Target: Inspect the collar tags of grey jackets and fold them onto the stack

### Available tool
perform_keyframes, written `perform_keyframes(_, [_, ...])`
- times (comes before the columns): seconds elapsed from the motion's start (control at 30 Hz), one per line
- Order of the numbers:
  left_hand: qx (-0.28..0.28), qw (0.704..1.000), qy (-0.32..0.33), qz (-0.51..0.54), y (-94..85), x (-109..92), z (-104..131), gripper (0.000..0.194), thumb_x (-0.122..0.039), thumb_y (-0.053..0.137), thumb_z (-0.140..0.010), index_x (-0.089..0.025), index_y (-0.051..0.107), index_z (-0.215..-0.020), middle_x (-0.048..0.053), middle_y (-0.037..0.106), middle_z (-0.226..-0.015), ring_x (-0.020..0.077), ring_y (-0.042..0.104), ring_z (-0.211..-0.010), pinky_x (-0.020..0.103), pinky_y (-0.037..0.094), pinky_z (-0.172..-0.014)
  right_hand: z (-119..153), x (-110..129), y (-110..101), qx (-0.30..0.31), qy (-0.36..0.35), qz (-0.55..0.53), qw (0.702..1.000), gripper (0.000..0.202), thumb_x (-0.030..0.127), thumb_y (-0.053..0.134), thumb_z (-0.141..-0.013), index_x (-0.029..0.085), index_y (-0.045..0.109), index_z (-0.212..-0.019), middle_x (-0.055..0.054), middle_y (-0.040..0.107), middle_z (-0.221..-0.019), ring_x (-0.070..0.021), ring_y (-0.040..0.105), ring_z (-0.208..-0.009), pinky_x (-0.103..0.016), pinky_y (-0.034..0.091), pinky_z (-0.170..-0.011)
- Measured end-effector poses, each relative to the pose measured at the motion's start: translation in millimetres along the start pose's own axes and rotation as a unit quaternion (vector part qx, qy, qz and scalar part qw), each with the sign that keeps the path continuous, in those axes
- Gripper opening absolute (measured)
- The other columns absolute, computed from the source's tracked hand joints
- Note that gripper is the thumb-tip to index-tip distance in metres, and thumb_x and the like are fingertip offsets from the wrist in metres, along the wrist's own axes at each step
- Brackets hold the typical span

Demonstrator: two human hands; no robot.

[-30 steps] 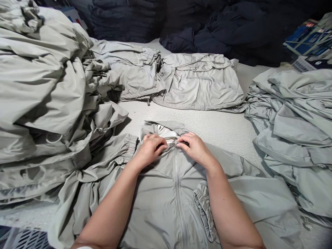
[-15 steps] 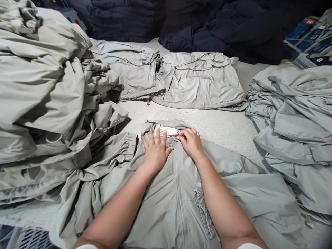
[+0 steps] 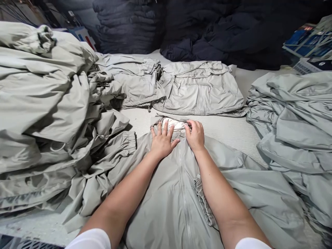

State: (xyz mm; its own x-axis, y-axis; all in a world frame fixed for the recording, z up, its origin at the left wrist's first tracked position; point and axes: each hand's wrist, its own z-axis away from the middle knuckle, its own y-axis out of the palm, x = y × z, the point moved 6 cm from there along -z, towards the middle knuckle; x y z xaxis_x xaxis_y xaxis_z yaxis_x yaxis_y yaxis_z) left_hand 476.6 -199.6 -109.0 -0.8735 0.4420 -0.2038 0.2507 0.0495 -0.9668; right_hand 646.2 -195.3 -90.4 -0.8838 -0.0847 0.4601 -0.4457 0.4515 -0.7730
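A light grey-green zip-up jacket (image 3: 160,193) lies spread on the table in front of me, its zipper running down the middle and its collar away from me. Flat across the collar's left side rests my left hand (image 3: 163,140), fingers spread. At the collar's right side my right hand (image 3: 195,134) pinches the fabric edge between thumb and curled fingers. Pale inner material (image 3: 175,124) shows in the neck opening between both hands. An elasticated cuff (image 3: 203,200) lies beside my right forearm.
A tall heap of similar garments (image 3: 49,103) stands at the left, another pile (image 3: 298,138) at the right. Folded jackets (image 3: 199,88) lie across the back. Dark navy stacks (image 3: 127,27) rise behind them. A plastic crate (image 3: 26,242) shows at the lower left.
Both hands and the collar have shifted slightly up and to the right in the view. My left hand stays flat, and my right hand still grips the collar. The camera view has tilted a little.
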Motion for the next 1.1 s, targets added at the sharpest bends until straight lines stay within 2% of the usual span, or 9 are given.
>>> perform_keyframes(0.2, [0.011,1.000,0.019,0.011,3.1,-1,-18,0.080,-0.067,0.044,-0.101,-0.025,0.031,-0.168,0.013,0.016,-0.178,0.0436,0.009,-0.164,0.077,0.009,-0.125,-21,-13,16,-0.011,0.003,-0.028,1.000,0.051,0.036,0.052,-0.102,0.015,0.053,-0.148,-0.020,0.062,-0.135,-0.0313,0.059,-0.119,-0.043,0.047,-0.105])
perform_keyframes(0.37, [0.022,0.999,0.027,0.017,3.7,5,-45,0.080,-0.069,0.039,-0.102,-0.025,0.030,-0.168,0.011,0.014,-0.178,0.0417,0.009,-0.164,0.074,0.007,-0.126,-47,-25,29,0.011,0.066,0.014,0.998,0.047,0.034,0.055,-0.099,0.012,0.063,-0.139,-0.021,0.064,-0.132,-0.0318,0.061,-0.121,-0.043,0.048,-0.107])
perform_keyframes(0.5, [0.090,0.996,0.016,0.016,-3.5,10,-62,0.082,-0.072,0.032,-0.102,-0.027,0.023,-0.170,0.007,0.007,-0.179,0.0388,0.003,-0.165,0.071,0.005,-0.128,-68,-22,21,0.124,0.110,0.007,0.986,0.053,0.032,0.063,-0.094,0.010,0.062,-0.142,-0.020,0.064,-0.141,-0.0314,0.062,-0.127,-0.046,0.048,-0.112])
perform_keyframes(0.6, [0.204,0.979,0.005,0.020,-19.6,11,-57,0.082,-0.071,0.033,-0.101,-0.030,0.016,-0.171,0.005,0.000,-0.179,0.0384,-0.001,-0.165,0.072,0.008,-0.127,-59,-5,-9,0.223,0.074,-0.001,0.972,0.059,0.040,0.071,-0.091,0.016,0.063,-0.144,-0.015,0.069,-0.139,-0.0324,0.063,-0.130,-0.047,0.049,-0.112])
perform_keyframes(0.73, [0.255,0.965,0.058,0.001,-53.1,-1,2,0.079,-0.066,0.039,-0.102,-0.031,0.019,-0.170,0.008,0.008,-0.178,0.0424,0.004,-0.164,0.078,0.007,-0.124,37,19,-63,0.336,-0.016,0.053,0.940,0.089,0.063,0.075,-0.084,0.020,0.052,-0.157,-0.017,0.043,-0.166,-0.0404,0.038,-0.154,-0.055,0.034,-0.125])
perform_keyframes(0.87, [0.266,0.947,0.179,0.024,-51.8,-20,120,0.088,-0.073,0.050,-0.096,-0.032,0.024,-0.169,0.011,0.010,-0.177,0.0469,0.005,-0.163,0.083,0.009,-0.120,171,17,-85,0.400,-0.007,0.093,0.912,0.108,0.062,0.083,-0.074,0.024,0.038,-0.165,-0.017,0.027,-0.174,-0.0428,0.021,-0.161,-0.063,0.019,-0.128])
perform_keyframes(0.97, [0.246,0.949,0.196,0.033,-37.0,-19,196,0.087,-0.071,0.057,-0.094,-0.034,0.028,-0.168,0.012,0.011,-0.177,0.0471,0.004,-0.163,0.083,0.011,-0.120,202,2,-95,0.290,0.057,0.048,0.954,0.066,0.048,0.065,-0.091,0.023,0.058,-0.151,-0.016,0.048,-0.163,-0.0372,0.034,-0.157,-0.061,0.024,-0.127])
perform_keyframes(1.03, [0.219,0.956,0.194,0.039,-32.5,-16,227,0.080,-0.064,0.057,-0.098,-0.033,0.031,-0.166,0.010,0.015,-0.177,0.0434,0.007,-0.164,0.079,0.014,-0.122,186,-12,-109,0.176,0.144,-0.042,0.973,0.051,0.050,0.051,-0.097,0.018,0.072,-0.132,-0.018,0.069,-0.139,-0.0344,0.057,-0.141,-0.055,0.042,-0.118])
perform_keyframes(1.1, [0.189,0.963,0.189,0.049,-34.6,-13,243,0.071,-0.057,0.054,-0.102,-0.030,0.036,-0.165,0.011,0.024,-0.176,0.0383,0.015,-0.164,0.073,0.019,-0.126,157,-22,-127,0.033,0.245,-0.145,0.958,0.059,0.059,0.040,-0.100,0.014,0.074,-0.120,-0.019,0.077,-0.114,-0.0334,0.071,-0.118,-0.049,0.056,-0.102])
